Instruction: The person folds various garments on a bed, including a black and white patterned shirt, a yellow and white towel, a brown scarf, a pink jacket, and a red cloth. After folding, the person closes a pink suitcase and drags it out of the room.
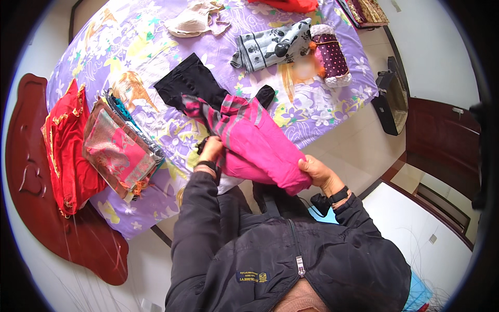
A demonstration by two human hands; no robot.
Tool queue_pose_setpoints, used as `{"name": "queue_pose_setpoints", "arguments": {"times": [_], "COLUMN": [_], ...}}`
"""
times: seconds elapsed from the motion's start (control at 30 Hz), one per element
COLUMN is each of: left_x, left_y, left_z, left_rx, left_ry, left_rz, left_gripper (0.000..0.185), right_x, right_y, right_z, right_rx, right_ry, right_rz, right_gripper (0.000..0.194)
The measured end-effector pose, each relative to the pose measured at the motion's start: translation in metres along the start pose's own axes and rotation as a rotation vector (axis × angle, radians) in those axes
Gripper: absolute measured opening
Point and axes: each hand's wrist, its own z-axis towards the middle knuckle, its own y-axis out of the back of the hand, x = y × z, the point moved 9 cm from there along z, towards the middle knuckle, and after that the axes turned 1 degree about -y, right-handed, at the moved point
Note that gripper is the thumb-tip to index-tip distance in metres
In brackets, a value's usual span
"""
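A bright pink garment with grey stripes (261,148) hangs between my two hands over the near edge of the bed. My left hand (211,149) grips its left side near the striped part. At the lower right end, my right hand (317,173) pinches the pink cloth with the thumb on top. The striped end rests on a black garment (195,82) that lies spread on the bed. Past the pink cloth's right side pokes a black piece of fabric (266,95); whether it belongs to the black garment is hidden.
The bed wears a purple floral sheet (156,54). On it lie a beige bra (191,21), a grey skull-print cloth (273,45), a dotted roll (331,56), red clothing (68,144) and a folded stack (121,144). A red wooden headboard (29,195) stands left, an open dark case (391,101) right.
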Motion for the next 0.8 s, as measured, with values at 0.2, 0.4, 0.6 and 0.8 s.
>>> {"name": "queue_pose_setpoints", "arguments": {"times": [0.2, 0.4, 0.6, 0.8], "left_x": [-0.024, -0.218, -0.329, -0.377], "left_y": [0.037, 0.198, 0.227, 0.155], "left_z": [-0.065, -0.216, -0.412, -0.493], "left_rx": [-0.247, -0.690, -1.319, -1.388], "left_ry": [0.011, -0.759, -0.801, -0.939], "left_rz": [-0.571, -0.395, 0.022, 0.937], "left_gripper": [0.012, 0.018, 0.029, 0.035], "right_x": [0.106, 0.205, 0.168, 0.057], "right_y": [0.092, 0.107, 0.115, 0.139], "right_z": [-0.014, -0.066, -0.047, 0.016], "right_rx": [-0.372, -0.464, -0.520, -0.524], "right_ry": [0.387, 0.947, 0.819, 0.148], "right_rz": [0.224, 0.303, 0.217, -0.295], "right_gripper": [0.037, 0.028, 0.013, 0.011]}}
